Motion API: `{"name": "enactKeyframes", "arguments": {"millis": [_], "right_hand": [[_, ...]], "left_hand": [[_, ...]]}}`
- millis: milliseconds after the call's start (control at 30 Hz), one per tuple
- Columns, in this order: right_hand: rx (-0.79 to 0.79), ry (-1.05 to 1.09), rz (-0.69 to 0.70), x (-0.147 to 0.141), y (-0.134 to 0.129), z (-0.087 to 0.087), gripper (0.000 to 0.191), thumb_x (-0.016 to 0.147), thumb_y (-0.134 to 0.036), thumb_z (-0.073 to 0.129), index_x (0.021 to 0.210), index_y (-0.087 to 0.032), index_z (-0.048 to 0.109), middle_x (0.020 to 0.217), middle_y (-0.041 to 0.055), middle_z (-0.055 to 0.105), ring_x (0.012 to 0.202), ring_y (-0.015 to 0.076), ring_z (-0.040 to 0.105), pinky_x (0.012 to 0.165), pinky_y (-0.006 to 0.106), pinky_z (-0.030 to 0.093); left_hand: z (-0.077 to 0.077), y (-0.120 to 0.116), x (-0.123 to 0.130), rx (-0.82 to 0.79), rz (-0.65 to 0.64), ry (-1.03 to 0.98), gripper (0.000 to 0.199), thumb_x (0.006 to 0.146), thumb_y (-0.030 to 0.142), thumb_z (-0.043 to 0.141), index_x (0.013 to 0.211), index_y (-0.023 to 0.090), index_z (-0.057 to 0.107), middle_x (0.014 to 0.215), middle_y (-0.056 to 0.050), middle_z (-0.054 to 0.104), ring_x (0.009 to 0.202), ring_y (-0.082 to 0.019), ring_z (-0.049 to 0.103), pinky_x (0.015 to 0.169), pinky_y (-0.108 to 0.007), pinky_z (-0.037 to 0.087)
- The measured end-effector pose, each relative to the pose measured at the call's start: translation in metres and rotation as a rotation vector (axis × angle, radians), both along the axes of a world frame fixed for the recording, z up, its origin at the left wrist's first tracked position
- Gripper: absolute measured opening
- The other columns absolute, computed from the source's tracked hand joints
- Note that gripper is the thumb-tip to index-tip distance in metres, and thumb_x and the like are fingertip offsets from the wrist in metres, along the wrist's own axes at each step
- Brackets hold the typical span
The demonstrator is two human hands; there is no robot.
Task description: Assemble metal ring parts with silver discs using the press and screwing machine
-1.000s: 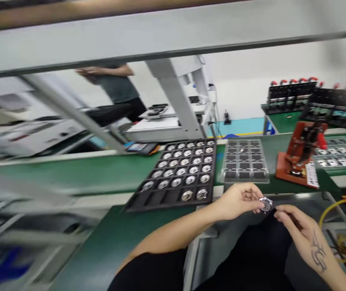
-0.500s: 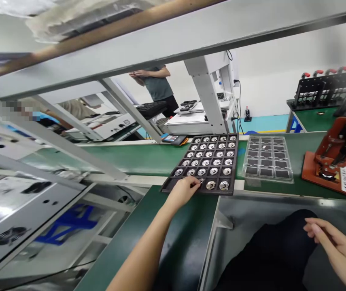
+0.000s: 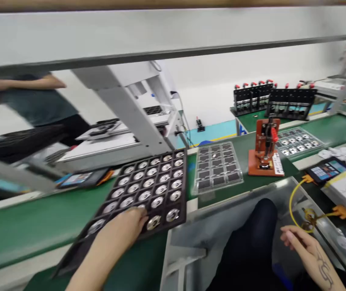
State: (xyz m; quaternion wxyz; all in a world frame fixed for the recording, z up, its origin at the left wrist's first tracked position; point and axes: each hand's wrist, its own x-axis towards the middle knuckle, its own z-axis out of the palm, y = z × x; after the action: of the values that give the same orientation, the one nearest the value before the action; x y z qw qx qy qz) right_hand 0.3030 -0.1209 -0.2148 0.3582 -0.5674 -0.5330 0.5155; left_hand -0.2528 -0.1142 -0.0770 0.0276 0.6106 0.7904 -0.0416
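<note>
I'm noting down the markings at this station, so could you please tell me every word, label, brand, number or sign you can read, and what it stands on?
No text can be read with certainty.
White label on the red fixture: dark marks, too small and blurred to read.
Screen of the right-hand device: too small to read.
Screen of the left-hand device: too blurred to read.

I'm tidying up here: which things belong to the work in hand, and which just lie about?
Likely in the work: black tray; round metal parts in it; perhaps red clamp fixture.
Seemingly lying about: dark touchscreen device left of the black tray; yellow cord.
</note>
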Motion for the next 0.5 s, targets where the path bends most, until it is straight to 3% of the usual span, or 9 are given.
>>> {"name": "enactKeyframes", "arguments": {"millis": [133, 200, 300, 400, 500], "right_hand": [[-0.027, 0.036, -0.028, 0.001, -0.011, -0.002, 0.06, 0.096, -0.074, 0.062, 0.116, -0.02, 0.078, 0.103, 0.0102, 0.076, 0.095, 0.0252, 0.069, 0.089, 0.032, 0.056], [-0.054, 0.044, -0.047, 0.005, -0.019, -0.008, 0.062, 0.094, -0.076, 0.062, 0.116, -0.021, 0.079, 0.104, 0.0104, 0.076, 0.096, 0.0259, 0.068, 0.09, 0.033, 0.056], [-0.109, 0.065, -0.072, 0.014, -0.036, -0.021, 0.071, 0.089, -0.084, 0.061, 0.116, -0.021, 0.08, 0.103, 0.0119, 0.076, 0.095, 0.0276, 0.069, 0.086, 0.034, 0.057], [-0.134, 0.102, -0.075, 0.013, -0.051, -0.032, 0.079, 0.085, -0.091, 0.059, 0.112, -0.02, 0.082, 0.099, 0.0131, 0.076, 0.09, 0.0278, 0.069, 0.079, 0.035, 0.057], [-0.068, 0.169, -0.054, -0.01, -0.05, -0.026, 0.08, 0.093, -0.089, 0.05, 0.109, -0.018, 0.082, 0.099, 0.0145, 0.077, 0.087, 0.0264, 0.069, 0.078, 0.035, 0.055]], "left_hand": [[0.004, 0.063, 0.076, 0.185, -0.369, -0.284, 0.042, 0.104, 0.049, 0.045, 0.116, 0.02, 0.073, 0.121, -0.011, 0.075, 0.111, -0.029, 0.071, 0.1, -0.038, 0.054], [-0.002, 0.094, 0.114, 0.144, -0.538, -0.343, 0.037, 0.105, 0.044, 0.045, 0.118, 0.021, 0.072, 0.122, -0.011, 0.073, 0.117, -0.028, 0.069, 0.103, -0.038, 0.053], [-0.014, 0.125, 0.148, 0.051, -0.625, -0.239, 0.021, 0.1, 0.028, 0.053, 0.105, 0.017, 0.069, 0.112, -0.013, 0.071, 0.112, -0.031, 0.069, 0.1, -0.043, 0.054], [-0.021, 0.128, 0.166, 0.055, -0.66, -0.173, 0.019, 0.101, 0.021, 0.047, 0.092, 0.018, 0.063, 0.101, -0.012, 0.068, 0.097, -0.029, 0.071, 0.085, -0.04, 0.056], [-0.023, 0.101, 0.193, 0.159, -0.742, -0.181, 0.024, 0.107, 0.024, 0.043, 0.091, 0.02, 0.061, 0.096, -0.008, 0.067, 0.084, -0.025, 0.072, 0.072, -0.034, 0.056]]}}
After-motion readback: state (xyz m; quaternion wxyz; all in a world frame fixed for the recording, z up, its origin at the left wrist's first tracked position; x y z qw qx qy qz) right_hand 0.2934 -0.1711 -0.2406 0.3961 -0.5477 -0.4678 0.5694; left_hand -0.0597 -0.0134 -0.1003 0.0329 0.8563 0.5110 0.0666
